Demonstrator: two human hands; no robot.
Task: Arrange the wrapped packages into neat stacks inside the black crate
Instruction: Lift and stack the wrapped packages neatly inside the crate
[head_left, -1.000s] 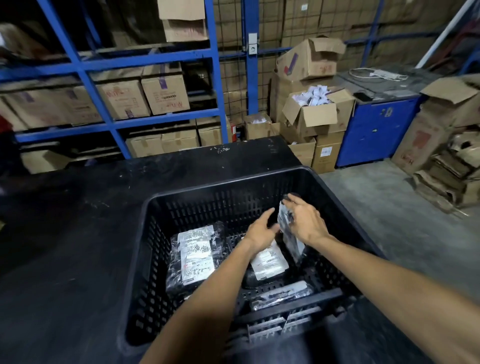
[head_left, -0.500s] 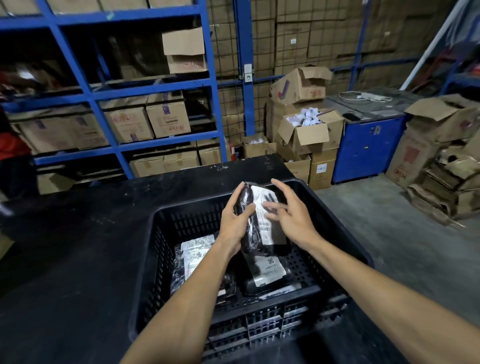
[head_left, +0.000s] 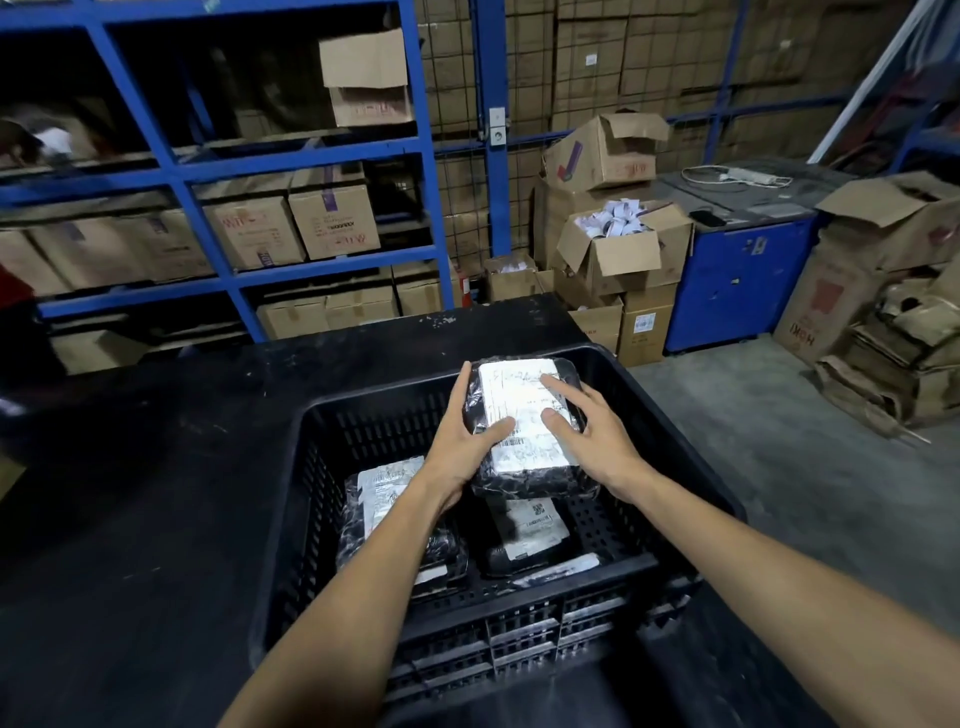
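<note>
**Package turned label-up, held above the crate's right stack**

Since half a second ago the wrapped package (head_left: 524, 426) has gone from standing nearly on edge between the hands to lying flat, white label facing up, and it now sits lower over the black crate (head_left: 691, 499).

Left hand (head_left: 460, 441): gripping the package's left edge, thumb on the label, fingers curled around the far left corner. Right hand (head_left: 592, 431): fingers spread and pressed on the label face and the right edge — steadying more than clasping, as far as can be judged.

Position: the package hangs clear above the crate floor, over the right-hand side. Directly beneath it lies a labelled package (head_left: 530, 530), and to its left a second stack (head_left: 389, 499) partly hidden by the left forearm.

Governing relation: the held package's long axis runs away from the person, roughly parallel to that of the package below; the target lies straight down from the fingers. Both hands are equally near — the left carries the load.

Assessment: the next step appears to be a level lowering onto the right-hand package, edges aligned. The glossy wrap may slide if set down crooked.
</note>
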